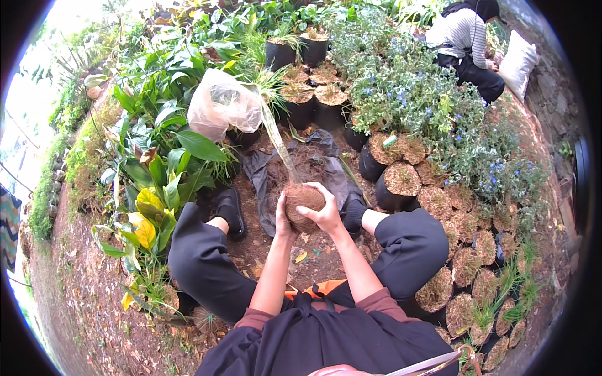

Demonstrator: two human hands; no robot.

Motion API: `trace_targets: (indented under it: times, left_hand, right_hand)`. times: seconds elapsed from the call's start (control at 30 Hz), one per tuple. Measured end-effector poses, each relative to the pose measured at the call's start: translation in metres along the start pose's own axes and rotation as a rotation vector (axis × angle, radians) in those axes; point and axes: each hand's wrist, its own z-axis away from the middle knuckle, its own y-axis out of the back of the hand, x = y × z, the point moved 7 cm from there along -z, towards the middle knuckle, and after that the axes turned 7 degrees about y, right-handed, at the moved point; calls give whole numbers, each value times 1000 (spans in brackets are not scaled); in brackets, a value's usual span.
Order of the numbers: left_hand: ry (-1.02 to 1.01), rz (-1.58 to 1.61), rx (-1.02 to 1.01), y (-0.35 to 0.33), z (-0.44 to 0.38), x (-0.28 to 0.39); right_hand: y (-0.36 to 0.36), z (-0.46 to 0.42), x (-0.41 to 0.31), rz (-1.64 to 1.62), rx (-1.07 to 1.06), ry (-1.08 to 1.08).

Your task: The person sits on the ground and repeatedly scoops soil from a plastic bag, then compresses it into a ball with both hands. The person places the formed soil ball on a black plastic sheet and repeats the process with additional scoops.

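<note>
Between my two palms is a round ball wrapped in brown coconut fibre. My left hand cups its left side, and my right hand wraps its right side with the thumb across the front. From the top of the ball a long pale stem runs up to a tuft of narrow green leaves. Behind the ball, loose brown fibre lies on a dark plastic sheet on the soil. A whitish translucent plastic bag is beside the stem's upper part.
Broad-leaved plants crowd the left side. Black planting bags topped with dry chips stand ahead and along the right, near blue-flowered plants. A co-worker sits at the upper right beside a white sack.
</note>
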Motion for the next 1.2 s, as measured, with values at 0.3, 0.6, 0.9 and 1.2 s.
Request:
trace_targets:
  times: [0.3,0.6,0.9,1.2]
  left_hand:
    - [-71,13,101,4,-5,5]
    - [-114,-104,87,21,-9,1]
    - [53,187,63,2,-8,7]
    - [15,210,77,-12,-3,3]
  right_hand:
    - [11,-3,-51,693,244,430]
    - [-9,-1,-19,511,-21,328]
    - [45,14,-1,150,577,229]
    - [3,1,-14,472,323,351]
